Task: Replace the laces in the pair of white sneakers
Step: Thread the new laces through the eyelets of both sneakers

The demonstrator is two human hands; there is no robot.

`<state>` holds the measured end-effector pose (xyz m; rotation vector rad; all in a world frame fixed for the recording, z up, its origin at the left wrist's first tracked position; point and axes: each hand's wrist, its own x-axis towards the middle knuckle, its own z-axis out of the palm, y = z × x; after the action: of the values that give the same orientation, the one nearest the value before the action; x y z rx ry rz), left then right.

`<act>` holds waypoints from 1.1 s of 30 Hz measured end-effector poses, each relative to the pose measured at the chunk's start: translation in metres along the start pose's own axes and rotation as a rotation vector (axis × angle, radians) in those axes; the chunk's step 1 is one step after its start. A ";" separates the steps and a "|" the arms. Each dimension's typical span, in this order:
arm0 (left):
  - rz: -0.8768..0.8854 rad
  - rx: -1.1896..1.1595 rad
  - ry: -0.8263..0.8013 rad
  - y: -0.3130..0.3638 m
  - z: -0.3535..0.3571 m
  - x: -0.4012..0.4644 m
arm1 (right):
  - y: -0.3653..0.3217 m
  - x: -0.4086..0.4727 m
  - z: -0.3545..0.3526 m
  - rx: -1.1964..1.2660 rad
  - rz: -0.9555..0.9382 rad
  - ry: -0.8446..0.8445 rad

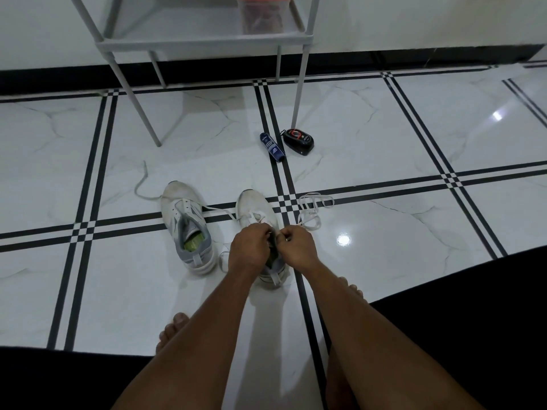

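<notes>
Two white sneakers stand on the glossy marble-patterned floor [384,137], toes pointing away from the person. The right sneaker [257,208] is partly covered by both hands, which meet over its tongue and eyelets. The left hand [250,245] has its fingers curled in tight at the top of the lacing, and the right hand [294,244] is curled the same way just beside it, thumb and fingers pinching; both appear to hold the white lace [312,210], though the exact grip is hidden between the knuckles. That lace runs out from under the hands and lies in loose loops on the floor to the right of the shoe. The left sneaker [185,223] stands apart to the left, its opening showing a green insole, with a lace [142,187] trailing from its toe end across the tile. Farther off, a dark blue tube [271,146] and a black shoe-polish applicator [298,141] lie side by side near the leg of a grey metal rack [204,39]. A clear container with a red lid [262,13] stands on the rack's shelf. Bare toes show beside each forearm.
</notes>
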<state>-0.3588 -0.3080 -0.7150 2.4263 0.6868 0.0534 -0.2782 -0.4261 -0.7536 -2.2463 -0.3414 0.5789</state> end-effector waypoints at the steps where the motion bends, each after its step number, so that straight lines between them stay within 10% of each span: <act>1: 0.004 -0.020 0.009 -0.002 0.001 0.001 | 0.000 0.000 0.000 -0.004 -0.003 0.002; 22: -0.192 -0.144 0.194 0.000 0.016 0.010 | -0.005 -0.004 0.003 -0.251 -0.310 0.099; 33: -0.273 -0.217 0.218 0.006 0.018 0.006 | 0.000 -0.004 -0.002 -0.084 -0.114 0.118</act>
<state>-0.3476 -0.3190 -0.7267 2.1197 1.0487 0.2704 -0.2809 -0.4293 -0.7514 -2.3124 -0.4379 0.3772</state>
